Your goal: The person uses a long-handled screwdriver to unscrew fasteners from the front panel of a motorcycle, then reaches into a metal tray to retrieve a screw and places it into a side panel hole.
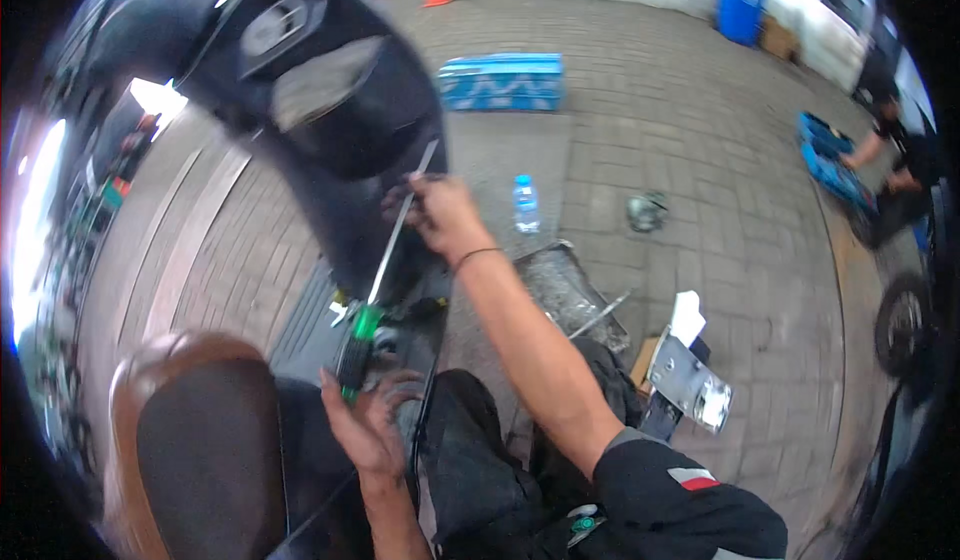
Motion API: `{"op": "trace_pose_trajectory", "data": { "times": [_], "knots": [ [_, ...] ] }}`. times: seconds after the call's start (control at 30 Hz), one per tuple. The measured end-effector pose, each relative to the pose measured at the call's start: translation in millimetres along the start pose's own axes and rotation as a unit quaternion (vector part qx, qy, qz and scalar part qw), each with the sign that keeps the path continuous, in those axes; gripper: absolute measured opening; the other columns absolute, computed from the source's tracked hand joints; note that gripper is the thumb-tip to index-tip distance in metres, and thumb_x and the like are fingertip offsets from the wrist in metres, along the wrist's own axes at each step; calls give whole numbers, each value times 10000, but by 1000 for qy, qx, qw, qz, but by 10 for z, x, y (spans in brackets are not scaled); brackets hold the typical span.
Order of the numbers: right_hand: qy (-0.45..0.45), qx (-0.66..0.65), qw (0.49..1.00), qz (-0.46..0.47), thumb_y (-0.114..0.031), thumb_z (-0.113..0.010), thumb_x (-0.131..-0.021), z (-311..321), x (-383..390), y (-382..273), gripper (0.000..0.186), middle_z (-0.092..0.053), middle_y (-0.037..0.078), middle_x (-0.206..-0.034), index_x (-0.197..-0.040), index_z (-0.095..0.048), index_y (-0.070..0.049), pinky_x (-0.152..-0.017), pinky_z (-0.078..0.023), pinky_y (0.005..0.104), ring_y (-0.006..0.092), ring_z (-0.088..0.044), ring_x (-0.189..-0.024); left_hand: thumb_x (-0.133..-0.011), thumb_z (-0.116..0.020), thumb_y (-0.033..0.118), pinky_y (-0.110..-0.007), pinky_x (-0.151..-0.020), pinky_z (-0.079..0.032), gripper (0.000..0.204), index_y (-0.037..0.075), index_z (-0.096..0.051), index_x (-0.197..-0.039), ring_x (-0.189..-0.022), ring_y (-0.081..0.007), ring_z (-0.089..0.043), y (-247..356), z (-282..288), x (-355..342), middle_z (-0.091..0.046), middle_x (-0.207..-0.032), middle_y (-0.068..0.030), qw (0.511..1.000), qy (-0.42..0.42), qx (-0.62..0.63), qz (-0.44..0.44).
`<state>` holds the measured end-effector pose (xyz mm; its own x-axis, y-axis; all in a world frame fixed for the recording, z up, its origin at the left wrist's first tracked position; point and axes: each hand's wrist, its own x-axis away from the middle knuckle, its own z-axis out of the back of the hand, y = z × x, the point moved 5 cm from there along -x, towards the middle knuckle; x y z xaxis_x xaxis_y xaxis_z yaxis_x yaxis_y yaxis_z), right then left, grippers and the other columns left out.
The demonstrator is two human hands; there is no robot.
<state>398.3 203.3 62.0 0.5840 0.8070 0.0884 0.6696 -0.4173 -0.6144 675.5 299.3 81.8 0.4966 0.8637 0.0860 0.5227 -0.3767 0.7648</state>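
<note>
And the right grip [445, 215] pinches a long, silver-shafted metal screwdriver [366, 322] near its tip, its green-and-black handle slanting down-left, right by the left grip [372, 430], fingers loosely spread!

Hands [370, 430] [448, 215] on green-black screwdriver [359, 345], scooter [340, 210] alongside.

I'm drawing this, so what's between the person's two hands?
In the head view, a green-handled screwdriver stretches between the left hand and the right hand.
</note>
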Motion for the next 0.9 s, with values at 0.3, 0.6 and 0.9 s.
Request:
{"op": "trace_pose_trajectory", "data": {
  "times": [0.3,0.6,0.9],
  "knots": [
    [-48,-61,997,-30,-88,-351,-1054,-95,22,106,255,-631,205,-953,-1114,-507,104,-823,-622,557,325,-694,-871,-924,-658,173,-329,-779,-527,434,-34,-581,-1298,-877,-225,-683,525,-91,29,-692,-1032,-143,796,-9,-527,-297],
    [-40,-26,998,-46,-71,-372,-1052,-84,15,102,234,-629,145,-945,-1157,-536,60,-891,-607,514,257,-673,-854,-1041,-483,355,-415,-645,-595,446,-45,-591,-1208,-805,-357,-706,165,135,29,-634,-1038,-242,995,-7,-97,16],
    [-27,-44,998,-20,-73,-356,-1051,-19,-139,119,229,-608,147,-905,-1127,-528,59,-804,-625,545,256,-664,-772,-889,-690,21,-388,-856,-534,490,-61,-537,-1347,-1032,-326,-676,501,-93,108,-653,-1101,-161,775,12,-518,-361]
  ]
}}
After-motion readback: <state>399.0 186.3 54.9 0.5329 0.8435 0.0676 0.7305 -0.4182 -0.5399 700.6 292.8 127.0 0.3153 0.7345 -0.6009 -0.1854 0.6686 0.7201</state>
